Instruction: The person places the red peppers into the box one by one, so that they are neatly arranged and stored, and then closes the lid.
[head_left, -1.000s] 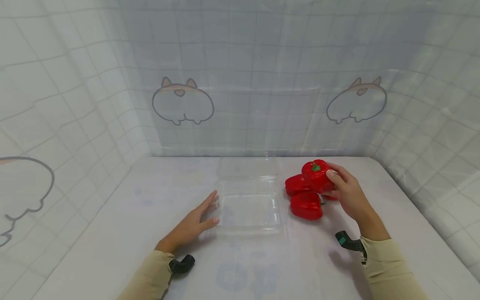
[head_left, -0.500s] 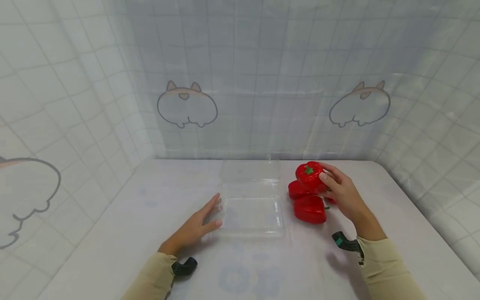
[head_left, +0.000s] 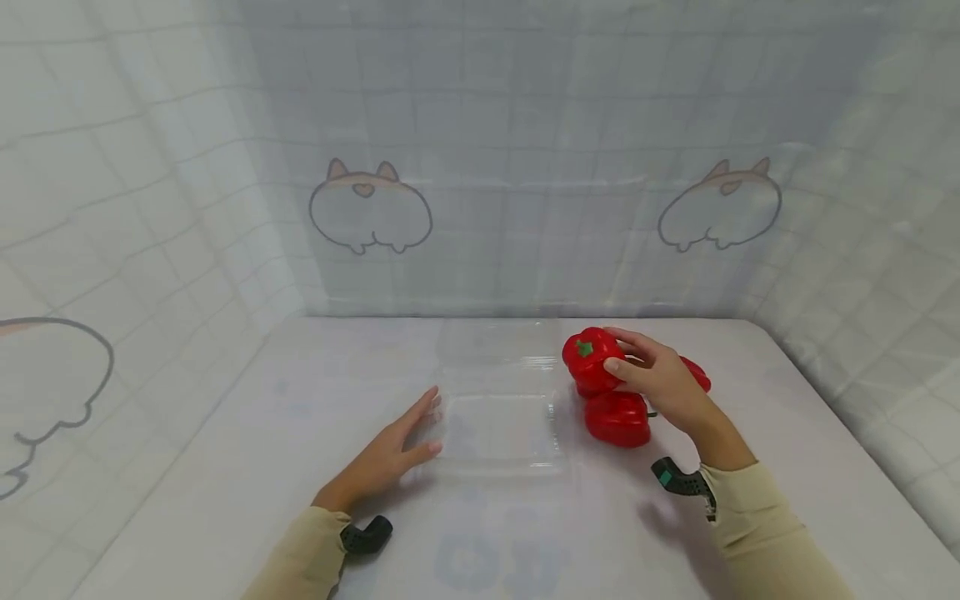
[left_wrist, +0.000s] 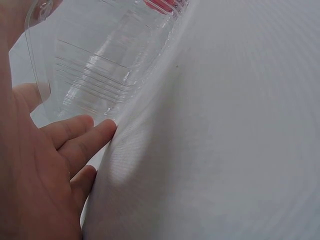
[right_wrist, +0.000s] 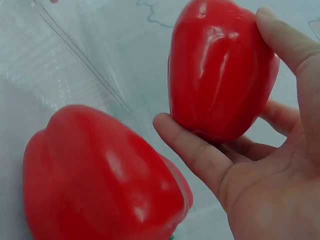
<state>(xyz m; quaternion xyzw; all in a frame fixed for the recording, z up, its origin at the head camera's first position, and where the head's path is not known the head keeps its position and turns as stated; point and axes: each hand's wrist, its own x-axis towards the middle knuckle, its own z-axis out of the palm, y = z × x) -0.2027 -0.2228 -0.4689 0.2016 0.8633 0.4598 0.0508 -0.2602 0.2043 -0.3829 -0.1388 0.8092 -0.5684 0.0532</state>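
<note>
A red bell pepper (head_left: 592, 358) with a green stem is gripped between the thumb and fingers of my right hand (head_left: 667, 385), above the other peppers. The right wrist view shows this held pepper (right_wrist: 220, 70) off the table, near a larger-looking red pepper (right_wrist: 100, 175). My left hand (head_left: 382, 454) lies at the left side of a clear plastic container (head_left: 498, 425), fingers spread and nearly straight. In the left wrist view, that hand (left_wrist: 55, 155) has fingertips against the container's side (left_wrist: 95, 75) and on the tabletop.
One red pepper (head_left: 618, 419) lies just right of the container, and another (head_left: 696, 374) is partly hidden behind my right hand. The container's clear lid (head_left: 495, 340) lies folded back toward the rear wall. A white grid-patterned curtain (head_left: 480, 233) surrounds the table (head_left: 300, 400).
My right hand has moved left with the held pepper, toward the container, uncovering the pepper at the right. My left hand has stayed about where it was beside the container.
</note>
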